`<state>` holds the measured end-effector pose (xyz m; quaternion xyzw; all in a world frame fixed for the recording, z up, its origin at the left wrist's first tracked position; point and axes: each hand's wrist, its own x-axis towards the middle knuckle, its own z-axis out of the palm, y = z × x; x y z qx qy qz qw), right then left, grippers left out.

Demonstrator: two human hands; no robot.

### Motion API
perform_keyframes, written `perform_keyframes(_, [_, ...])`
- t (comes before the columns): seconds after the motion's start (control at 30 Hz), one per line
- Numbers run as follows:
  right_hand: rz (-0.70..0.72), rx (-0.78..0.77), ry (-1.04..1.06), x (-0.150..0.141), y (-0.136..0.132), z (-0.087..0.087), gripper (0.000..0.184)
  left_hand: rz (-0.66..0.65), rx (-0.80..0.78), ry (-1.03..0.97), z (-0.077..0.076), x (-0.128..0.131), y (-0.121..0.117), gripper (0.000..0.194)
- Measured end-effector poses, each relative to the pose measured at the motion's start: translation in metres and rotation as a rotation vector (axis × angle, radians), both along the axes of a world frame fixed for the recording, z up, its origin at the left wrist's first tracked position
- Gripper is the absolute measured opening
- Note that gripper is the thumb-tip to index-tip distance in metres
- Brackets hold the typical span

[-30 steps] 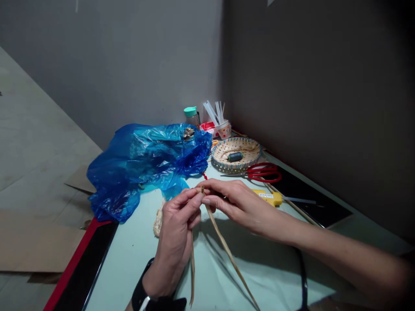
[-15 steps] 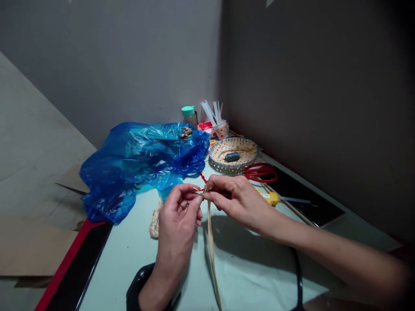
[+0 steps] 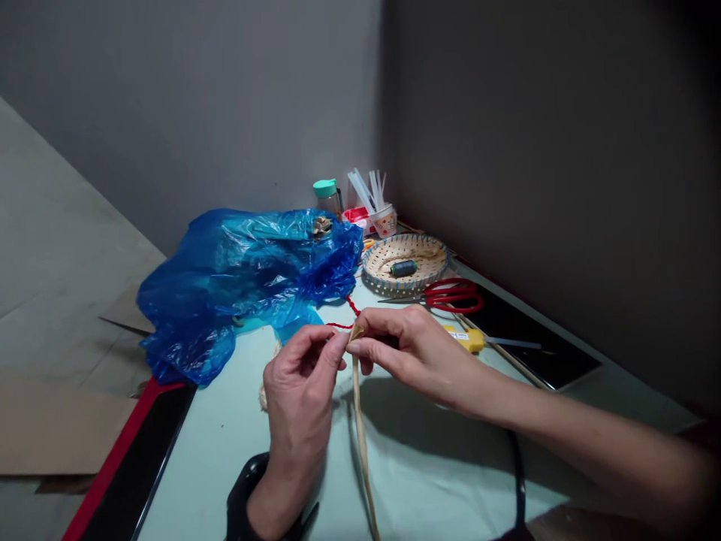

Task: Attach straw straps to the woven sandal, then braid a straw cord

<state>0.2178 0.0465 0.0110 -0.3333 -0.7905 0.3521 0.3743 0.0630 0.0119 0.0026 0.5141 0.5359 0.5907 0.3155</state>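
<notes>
well, fingers (image 3: 383, 321) pinch a tan strip (image 3: 360, 439) near an illegible white label (image 3: 460, 337).

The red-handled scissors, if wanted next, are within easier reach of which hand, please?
Probably the right hand: the scissors lie just beyond it. The left hand is farther away, though both are at the tan strip.

Free tabletop (image 3: 208, 443) at left; bag (image 3: 248, 278), scissors (image 3: 433, 297) beyond
</notes>
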Motion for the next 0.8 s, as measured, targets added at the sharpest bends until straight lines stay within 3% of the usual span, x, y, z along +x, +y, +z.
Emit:
perform_keyframes(0.13, [-0.017,0.017,-0.005,-0.002,-0.005,0.0,0.024,0.083,0.075,0.137,-0.001,0.003,-0.004,0.008])
perform_keyframes(0.23, [-0.055,0.057,-0.026,-0.003,-0.008,0.0,0.025,0.09,0.056,0.087,-0.004,0.005,-0.004,0.007])
perform_keyframes(0.37, [-0.116,0.081,0.001,-0.004,-0.004,-0.001,0.018,-0.004,-0.031,-0.097,-0.006,0.008,-0.004,0.015])
perform_keyframes(0.47, [-0.153,0.011,0.129,-0.002,0.003,-0.002,0.018,-0.083,-0.078,-0.078,-0.005,0.01,-0.005,0.015])
perform_keyframes(0.6, [-0.128,-0.187,0.315,0.0,0.008,-0.001,0.023,-0.031,0.043,0.243,-0.008,0.009,-0.007,0.008])
perform_keyframes(0.73, [-0.104,-0.257,0.369,-0.001,0.007,0.002,0.024,0.079,0.497,0.762,-0.016,0.004,-0.007,0.023])
perform_keyframes(0.8, [-0.092,-0.271,0.382,-0.002,0.007,0.002,0.023,0.086,0.638,0.957,-0.018,0.003,-0.008,0.033])
